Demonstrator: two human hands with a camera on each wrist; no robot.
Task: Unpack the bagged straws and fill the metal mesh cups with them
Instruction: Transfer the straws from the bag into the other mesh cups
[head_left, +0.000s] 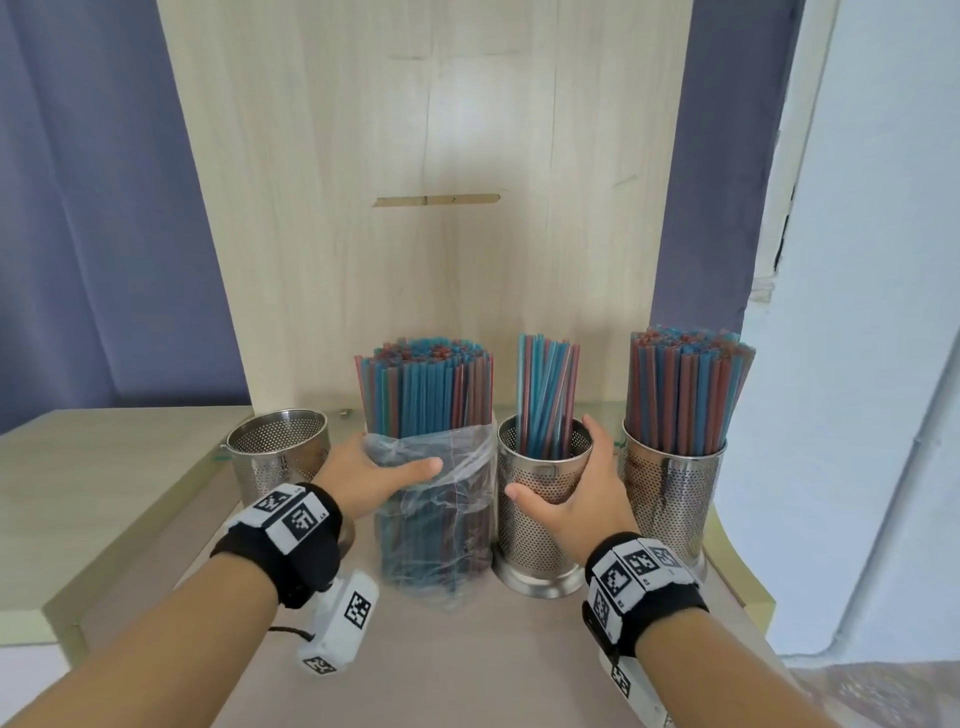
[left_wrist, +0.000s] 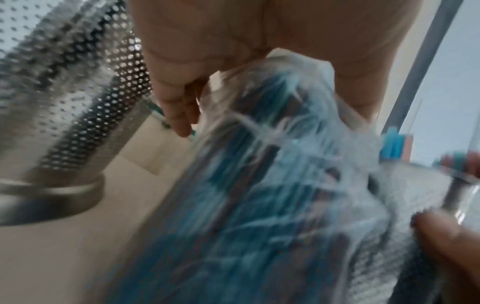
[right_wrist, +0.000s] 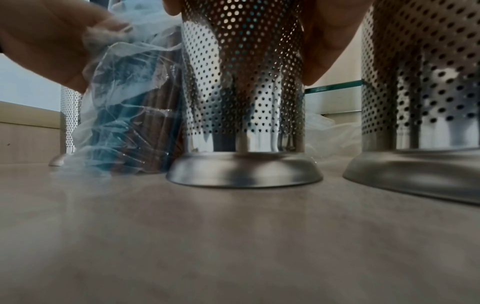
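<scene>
A clear plastic bag of blue and red straws stands upright on the counter, its top open with the straws sticking out. My left hand grips the bag near its rim; in the left wrist view the bag is blurred under my fingers. My right hand grips the middle mesh cup, which holds a thin bunch of straws. The right mesh cup is packed with straws. An empty mesh cup stands at the left.
A tall wooden panel rises close behind the cups. The counter steps up to a raised ledge at the left and ends near the right cup. Crumpled clear plastic lies behind the cups.
</scene>
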